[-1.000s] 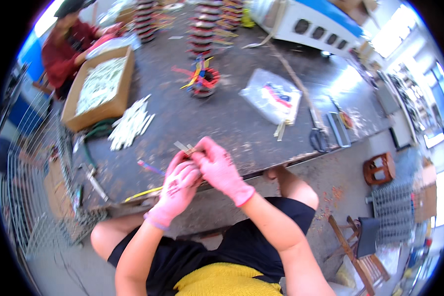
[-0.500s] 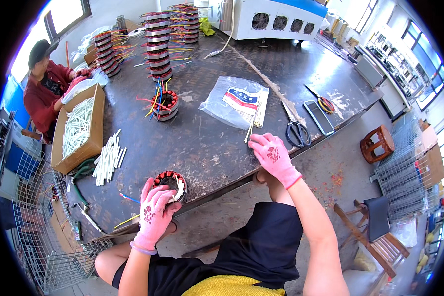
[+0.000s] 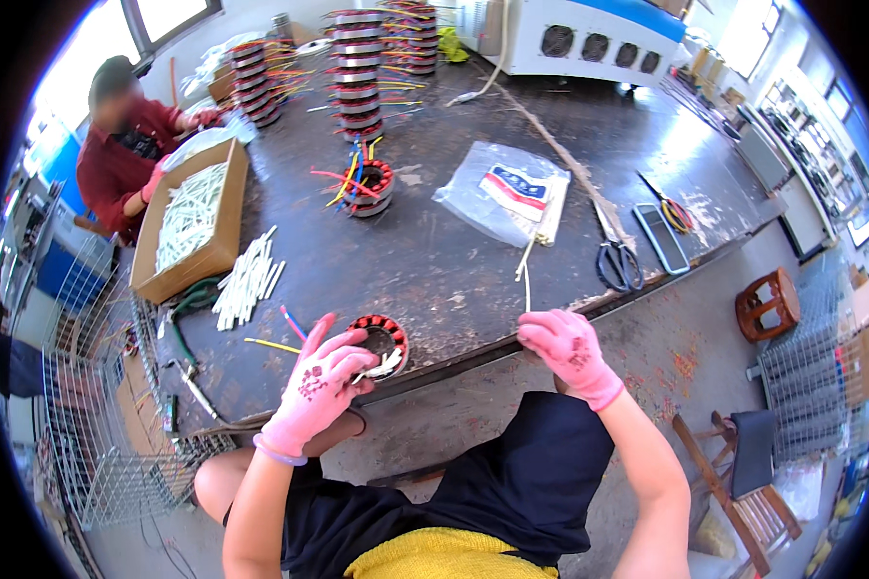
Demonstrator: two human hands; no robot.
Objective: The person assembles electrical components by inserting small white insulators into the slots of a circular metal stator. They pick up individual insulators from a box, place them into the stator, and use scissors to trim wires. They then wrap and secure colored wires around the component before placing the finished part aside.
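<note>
My left hand (image 3: 321, 378), in a pink glove, grips the near left rim of a motor stator (image 3: 402, 340). Red windings line this ring, and white pieces (image 3: 389, 364) show on its near side by my fingertips. Blue, pink and yellow wire ends stick out to its left. Near the table's front edge, my right hand (image 3: 572, 349), gloved alike, pinches the end of a thin white cable tie (image 3: 527, 285). The strip reaches up toward a clear plastic bag (image 3: 473, 198) with a blue, white and red label, where more such strips poke out.
Stacked stators (image 3: 359, 77) stand at the back, with a single wired stator (image 3: 369, 188) before them. White sleeves fill a cardboard box (image 3: 228, 207); a loose pile of sleeves (image 3: 249, 282) lies beside it. Scissors (image 3: 618, 262) and a phone (image 3: 660, 238) lie right. A co-worker (image 3: 130, 145) sits far left.
My right hand has drawn back toward me, pulling a cable tie farther out from the bag. My left hand still holds the stator. The whole view has shifted.
</note>
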